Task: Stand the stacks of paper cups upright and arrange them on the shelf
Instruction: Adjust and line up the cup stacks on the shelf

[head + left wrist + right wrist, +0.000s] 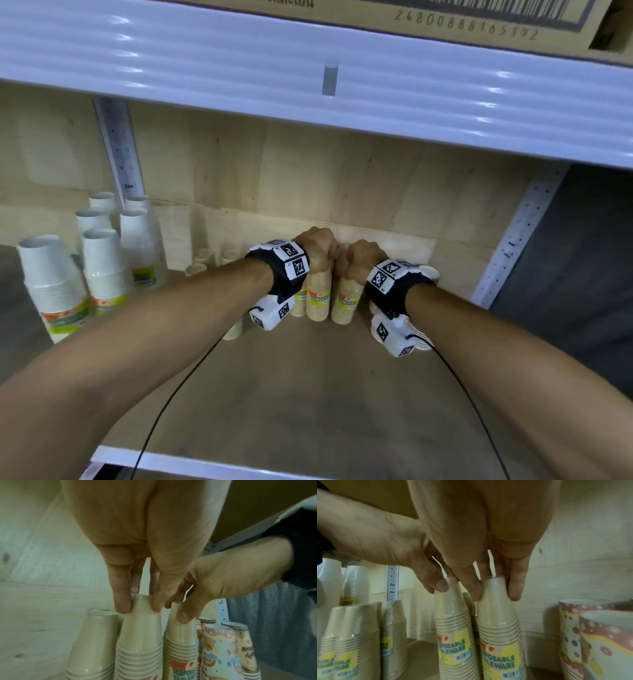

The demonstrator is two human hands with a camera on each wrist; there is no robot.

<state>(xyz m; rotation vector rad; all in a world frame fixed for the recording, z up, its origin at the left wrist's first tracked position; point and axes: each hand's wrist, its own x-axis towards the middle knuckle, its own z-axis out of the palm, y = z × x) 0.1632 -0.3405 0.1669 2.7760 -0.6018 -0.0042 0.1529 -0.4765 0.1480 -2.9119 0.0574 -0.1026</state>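
Two beige paper-cup stacks in clear wrap stand upright side by side near the back of the wooden shelf (308,383). My left hand (317,248) pinches the top of the left stack (318,298) from above; the left wrist view shows the left hand (139,607) with fingertips (121,605) curled over the stack's top (140,635). My right hand (363,258) grips the top of the right stack (346,301) the same way; the right wrist view shows the right hand (495,589) on that stack (498,616). The two stacks nearly touch.
White cup stacks (102,270) stand at the left end. More beige stacks (359,631) stand left of the held pair, and flower-patterned stacks (594,635) stand at the right. The upper shelf's white edge (308,89) hangs overhead. A perforated upright (524,233) bounds the right side.
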